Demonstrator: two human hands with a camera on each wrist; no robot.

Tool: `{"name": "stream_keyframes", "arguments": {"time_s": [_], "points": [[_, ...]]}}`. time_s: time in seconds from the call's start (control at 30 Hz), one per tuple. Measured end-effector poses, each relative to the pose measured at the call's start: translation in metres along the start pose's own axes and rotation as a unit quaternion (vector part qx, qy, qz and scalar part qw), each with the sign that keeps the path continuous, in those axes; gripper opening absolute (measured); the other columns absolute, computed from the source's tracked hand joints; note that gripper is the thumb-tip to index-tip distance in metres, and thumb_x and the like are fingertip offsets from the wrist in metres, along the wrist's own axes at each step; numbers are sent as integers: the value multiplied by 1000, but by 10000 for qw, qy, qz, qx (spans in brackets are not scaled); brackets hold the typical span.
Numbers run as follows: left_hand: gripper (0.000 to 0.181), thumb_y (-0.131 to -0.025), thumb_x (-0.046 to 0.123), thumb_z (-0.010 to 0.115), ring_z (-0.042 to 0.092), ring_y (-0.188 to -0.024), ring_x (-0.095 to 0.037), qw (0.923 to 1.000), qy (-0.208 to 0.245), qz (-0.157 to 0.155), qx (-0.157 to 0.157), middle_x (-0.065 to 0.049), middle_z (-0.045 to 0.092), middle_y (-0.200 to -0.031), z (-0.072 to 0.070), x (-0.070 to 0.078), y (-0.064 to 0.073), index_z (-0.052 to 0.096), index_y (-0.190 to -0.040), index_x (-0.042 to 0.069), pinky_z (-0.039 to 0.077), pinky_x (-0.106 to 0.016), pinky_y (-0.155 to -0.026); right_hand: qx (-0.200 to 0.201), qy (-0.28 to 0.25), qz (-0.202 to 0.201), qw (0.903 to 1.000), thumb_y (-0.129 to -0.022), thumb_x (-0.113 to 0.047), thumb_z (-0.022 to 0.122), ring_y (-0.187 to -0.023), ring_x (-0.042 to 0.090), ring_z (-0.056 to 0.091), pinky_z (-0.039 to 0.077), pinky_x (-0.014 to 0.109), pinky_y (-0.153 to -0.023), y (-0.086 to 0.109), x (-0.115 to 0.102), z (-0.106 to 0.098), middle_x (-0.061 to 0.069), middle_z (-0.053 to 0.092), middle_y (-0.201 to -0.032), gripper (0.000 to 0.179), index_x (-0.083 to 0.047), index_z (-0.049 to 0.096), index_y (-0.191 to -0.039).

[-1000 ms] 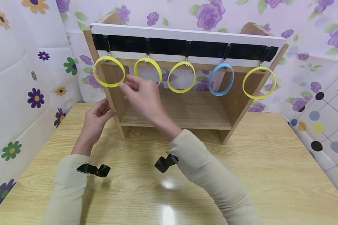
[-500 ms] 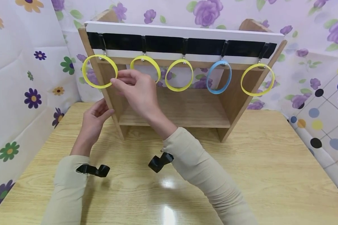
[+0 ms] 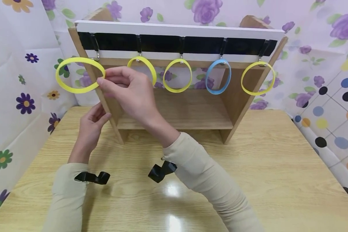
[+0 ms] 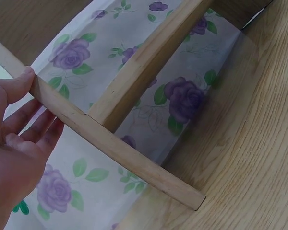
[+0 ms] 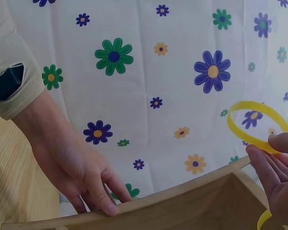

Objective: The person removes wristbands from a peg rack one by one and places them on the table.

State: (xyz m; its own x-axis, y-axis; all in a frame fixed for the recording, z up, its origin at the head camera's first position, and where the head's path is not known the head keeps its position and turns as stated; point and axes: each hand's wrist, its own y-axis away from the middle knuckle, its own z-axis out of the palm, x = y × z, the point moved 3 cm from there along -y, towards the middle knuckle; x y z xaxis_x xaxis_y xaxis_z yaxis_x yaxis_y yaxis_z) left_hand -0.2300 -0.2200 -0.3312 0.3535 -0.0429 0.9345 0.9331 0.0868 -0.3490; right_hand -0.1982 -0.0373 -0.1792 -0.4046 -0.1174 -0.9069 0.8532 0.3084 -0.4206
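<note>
My right hand (image 3: 134,93) pinches a thin yellow ring (image 3: 64,86) by its right edge, between thumb and fingers. The ring is tilted and appears off the leftmost hook (image 3: 96,58), just left of it. In the right wrist view the yellow ring (image 5: 237,129) shows above the wooden edge. My left hand (image 3: 90,130) grips the left side panel (image 3: 112,124) of a wooden shelf unit; in the left wrist view its thumb lies on one side of the panel edge (image 4: 86,127), fingers on the other.
Two yellow rings (image 3: 177,91) (image 3: 258,93), a blue ring (image 3: 211,92) and another yellow ring (image 3: 150,66), partly behind my right hand, hang from hooks on a black-and-white bar (image 3: 203,43). The unit stands on a wooden table (image 3: 264,167) against flowered cloth (image 3: 301,19).
My right hand has moved left with the yellow ring, which hung at the leftmost hook and now sits tilted to its left. The left hand keeps its grip on the panel.
</note>
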Motion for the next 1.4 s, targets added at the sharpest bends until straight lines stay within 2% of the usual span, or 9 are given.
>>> {"name": "stream_keyframes", "arguments": {"time_s": [0.2,0.43,0.67,0.77,0.93,1.07,1.27,1.4], "points": [[48,-96,6,59,49,-117,-14,10000,-10,18,59,0,56,-127,1,-1,2,48,-142,7,42,-15,-90,-191,-208,-132,9995,-88,-1,69,-82,9,67,55,23,-74,11,-6,-2,13,70,-98,24,7,63,-110],[47,-96,6,59,47,-122,-14,9999,-17,43,125,-4,53,-134,3,-3,3,48,-142,7,40,-17,-95,-357,-278,131,9989,-88,-1,69,-84,13,67,56,28,-74,28,-3,-14,13,69,-99,24,7,64,-110],[49,-96,8,59,42,-130,-20,10000,90,25,-20,-12,46,-143,3,-2,4,46,-143,5,39,-21,-100,-302,-477,303,9979,-87,-1,70,-84,18,68,57,35,-72,45,18,-31,15,69,-99,22,7,65,-108],[47,-96,6,59,43,-128,-19,9997,202,89,-37,-11,50,-138,4,-3,5,47,-142,3,40,-19,-98,-262,-473,349,9979,-88,0,69,-83,19,69,58,37,-71,52,28,-41,16,69,-97,21,7,65,-107],[44,-97,2,56,48,-121,-16,9985,495,238,-16,-3,57,-126,5,-4,4,48,-140,0,41,-19,-95,-180,-377,454,9981,-88,0,69,-81,20,69,57,40,-71,64,45,-57,15,70,-93,18,7,65,-105],[45,-97,-1,53,46,-124,-18,9977,613,291,-34,-6,53,-131,6,-6,4,46,-141,-1,40,-21,-98,-99,-282,589,9978,-88,0,69,-83,25,69,57,44,-73,73,57,-71,15,70,-93,18,6,66,-105],[43,-96,-2,54,47,-123,-18,9975,639,298,61,-7,54,-132,6,-8,5,49,-139,-1,41,-20,-97,80,-123,862,9962,-88,-2,69,-83,23,69,57,44,-72,84,72,-93,17,68,-94,21,7,66,-106],[43,-96,-3,53,48,-122,-18,9975,617,342,93,-7,54,-132,8,-7,5,49,-139,-1,41,-20,-96,230,-40,1032,9944,-88,-3,69,-86,31,68,57,44,-73,90,79,-112,19,67,-95,23,8,65,-107]]}}
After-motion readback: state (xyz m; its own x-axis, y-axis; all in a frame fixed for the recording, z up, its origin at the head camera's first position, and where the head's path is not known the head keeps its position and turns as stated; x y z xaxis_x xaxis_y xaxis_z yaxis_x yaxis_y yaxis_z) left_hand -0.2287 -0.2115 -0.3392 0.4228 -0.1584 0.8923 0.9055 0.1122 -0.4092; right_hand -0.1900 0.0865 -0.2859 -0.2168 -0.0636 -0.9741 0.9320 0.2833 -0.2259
